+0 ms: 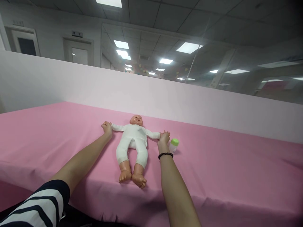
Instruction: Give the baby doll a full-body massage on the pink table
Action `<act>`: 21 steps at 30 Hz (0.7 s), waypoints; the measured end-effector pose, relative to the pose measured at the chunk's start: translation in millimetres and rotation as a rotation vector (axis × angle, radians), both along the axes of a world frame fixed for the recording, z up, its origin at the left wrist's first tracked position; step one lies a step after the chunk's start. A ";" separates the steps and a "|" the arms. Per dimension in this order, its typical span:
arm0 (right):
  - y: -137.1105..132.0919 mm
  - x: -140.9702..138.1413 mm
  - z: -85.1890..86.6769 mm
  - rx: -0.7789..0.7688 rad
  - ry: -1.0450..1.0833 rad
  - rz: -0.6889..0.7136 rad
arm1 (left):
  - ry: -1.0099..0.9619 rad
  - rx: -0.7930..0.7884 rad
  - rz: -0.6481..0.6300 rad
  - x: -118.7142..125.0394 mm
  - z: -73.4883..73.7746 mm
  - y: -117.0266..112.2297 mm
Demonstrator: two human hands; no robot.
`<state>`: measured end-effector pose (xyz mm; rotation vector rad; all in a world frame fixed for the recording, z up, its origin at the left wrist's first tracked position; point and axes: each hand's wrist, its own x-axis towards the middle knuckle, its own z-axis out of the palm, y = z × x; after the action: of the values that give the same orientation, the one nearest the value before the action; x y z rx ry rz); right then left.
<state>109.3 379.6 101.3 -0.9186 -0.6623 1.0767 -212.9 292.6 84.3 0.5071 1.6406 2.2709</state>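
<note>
Striped navy-and-white sleeve [40, 201] nearest; the left hand [107, 128] and right hand [164, 138] each close around one hand of a white-suited plastic baby doll [132, 142], lying face-up on pink cloth [213, 164], head far, feet near.

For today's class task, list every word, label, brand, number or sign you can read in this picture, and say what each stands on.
Plaque above the middle door: dark lettering, too small and blurred to read.
Small sign above the far-left door: too small to read.
Green-capped baby bottle: no readable marking.
Baby doll: no readable marking.
</note>
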 end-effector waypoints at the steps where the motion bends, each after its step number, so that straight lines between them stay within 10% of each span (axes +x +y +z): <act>1: -0.5 -1.1 1.7 -0.029 0.006 -0.011 | 0.002 0.014 0.005 0.8 0.7 0.1; 13: -10.2 -16.5 15.1 -0.039 -0.060 0.083 | 0.142 -0.015 -0.152 15.9 6.6 -4.2; 21: 9.5 2.5 40.5 0.109 -0.319 0.133 | 0.284 -0.252 -0.500 -27.0 62.5 52.8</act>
<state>111.8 389.1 141.8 -0.9711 -1.0487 1.0081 -239.9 345.4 146.8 1.0742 1.6586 1.6632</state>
